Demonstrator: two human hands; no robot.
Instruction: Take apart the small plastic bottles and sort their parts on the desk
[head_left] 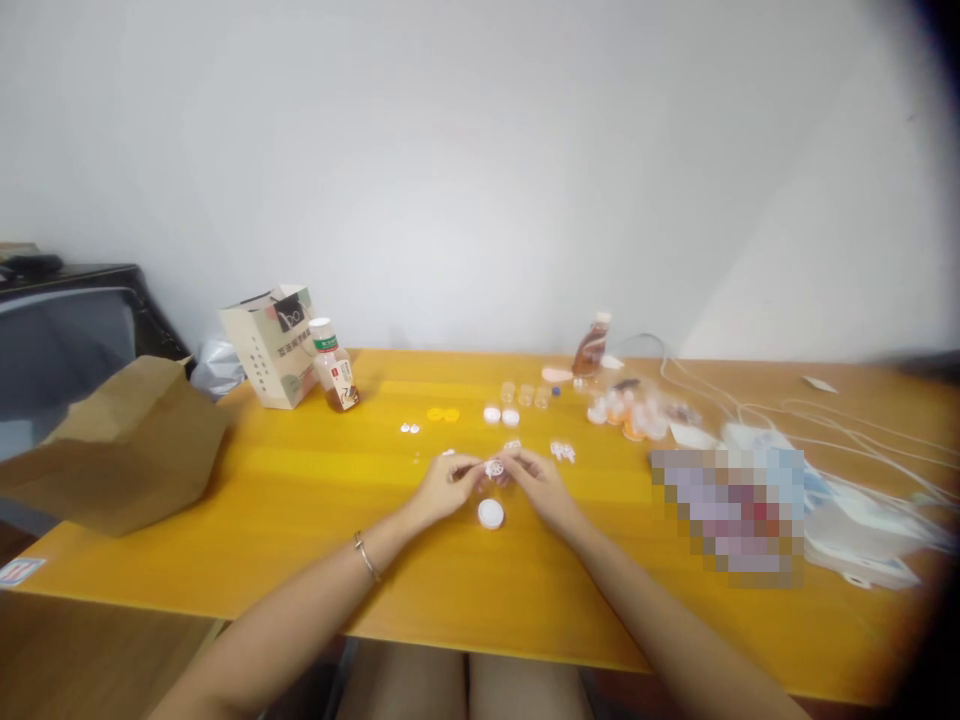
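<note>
From my head view, my left hand (450, 482) and right hand (536, 482) pinch a small white piece (493, 468) over the counter (300, 530), round white lid (490, 514) just nearer me, yellow discs (443, 414) and clear jars (526, 397) beyond, labelled bottle (337, 375) farther left, cables (757, 410) straggling at right.

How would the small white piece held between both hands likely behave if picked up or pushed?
The small white piece is probably light: left hand and right hand hold it with just a pinch. Its outline looks roundish and unbent, so it is likely stiff. Its darker gaps, though blurred, hint at fragile thin parts.
</note>
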